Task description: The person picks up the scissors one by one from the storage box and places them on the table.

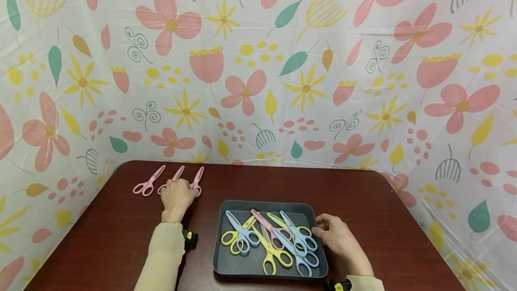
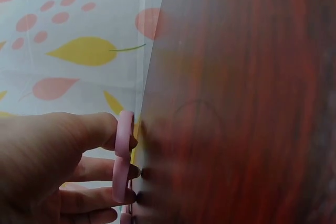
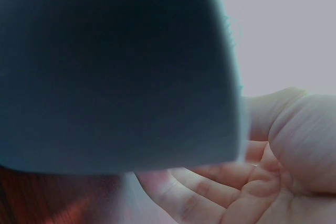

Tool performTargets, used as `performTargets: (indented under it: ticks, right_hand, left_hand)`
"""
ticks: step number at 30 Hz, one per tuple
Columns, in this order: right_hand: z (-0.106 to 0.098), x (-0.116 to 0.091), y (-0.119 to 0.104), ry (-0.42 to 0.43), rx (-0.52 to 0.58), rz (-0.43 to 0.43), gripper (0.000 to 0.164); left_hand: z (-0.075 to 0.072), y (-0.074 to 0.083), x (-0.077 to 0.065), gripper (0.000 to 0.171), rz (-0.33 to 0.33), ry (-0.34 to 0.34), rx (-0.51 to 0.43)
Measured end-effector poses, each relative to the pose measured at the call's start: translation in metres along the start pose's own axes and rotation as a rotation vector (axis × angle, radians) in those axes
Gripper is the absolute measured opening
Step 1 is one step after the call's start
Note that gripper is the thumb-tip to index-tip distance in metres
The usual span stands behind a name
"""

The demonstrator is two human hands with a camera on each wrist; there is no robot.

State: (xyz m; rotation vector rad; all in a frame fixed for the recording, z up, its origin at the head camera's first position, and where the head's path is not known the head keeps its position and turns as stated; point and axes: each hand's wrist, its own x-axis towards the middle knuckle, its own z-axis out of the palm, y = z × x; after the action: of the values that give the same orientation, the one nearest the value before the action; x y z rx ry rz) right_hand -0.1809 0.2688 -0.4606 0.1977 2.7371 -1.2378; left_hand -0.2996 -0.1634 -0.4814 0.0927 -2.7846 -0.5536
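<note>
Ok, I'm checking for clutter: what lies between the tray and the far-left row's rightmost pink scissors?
The head view shows only bare brown tabletop between that row's rightmost pink scissors and the dark gray tray.

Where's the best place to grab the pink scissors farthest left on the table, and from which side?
Probably by the handle loops, from the near side. These scissors lie flat with the loops nearer and the narrow blades pointing away, so a hand from there meets the handles first. The left hand is just to their right, so leave room there.
</note>
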Motion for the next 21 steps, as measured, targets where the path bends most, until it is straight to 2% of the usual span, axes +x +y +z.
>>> performTargets:
  ticks: [8,21]
  right_hand:
    - [-0.0002,-0.0012,-0.0014,0.006,0.003,0.007,0.022]
    - [-0.0002,-0.0007,-0.0011,-0.001,-0.002,0.001,0.023]
  left_hand:
    - [0.0012,0.0004,0.0004,0.038,-0.014,-0.021,0.009]
    - [0.0012,0.0022,-0.0012,0.032,0.013,-0.006,0.031]
